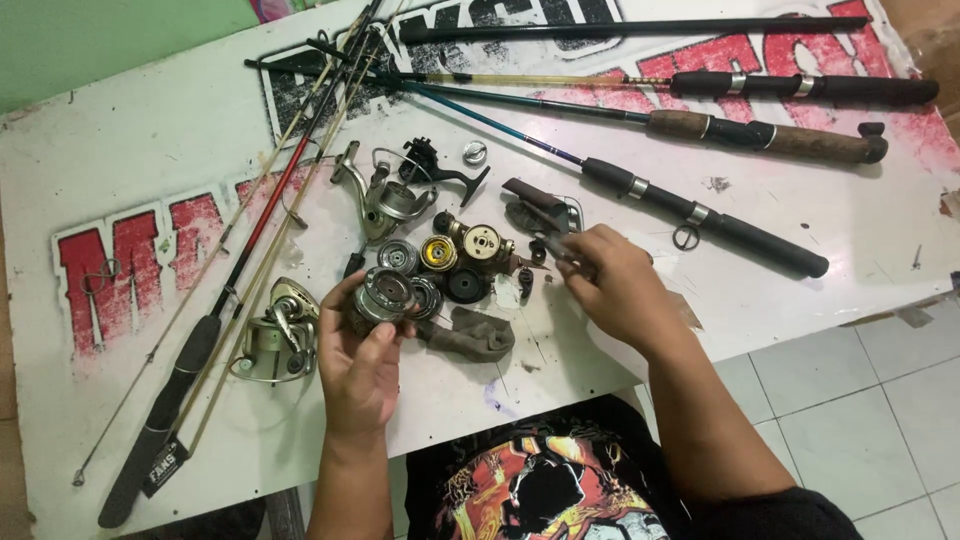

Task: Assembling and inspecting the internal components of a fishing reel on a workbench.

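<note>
1. At the far left, bare white table (60, 420) stretches to its left and near edges; only a thin rod tip and a small wire clip lie there, so this side is open.
2. A bundle of fishing rods (250, 250) slants from the near-left edge up to the far middle, with a silver spinning reel (275, 335) lying just beside it.
3. The left hand (360, 365) cups a metal reel spool (385, 292), fingers and thumb wrapped around its rim, just above the table near the front edge.
4. Right of the spool sits a tight cluster: a grey rag (468, 335), loose spools and a brass-coloured reel body (482, 245), a second reel (385, 200) behind.
5. The right hand (615, 285) hovers over the cluster's right side, fingertips pinching a small dark part (555, 250); which part I cannot tell.
6. Further right, three handled rods (700, 215) fan to the far-right corner; bare tabletop lies beneath them up to the right edge.
</note>
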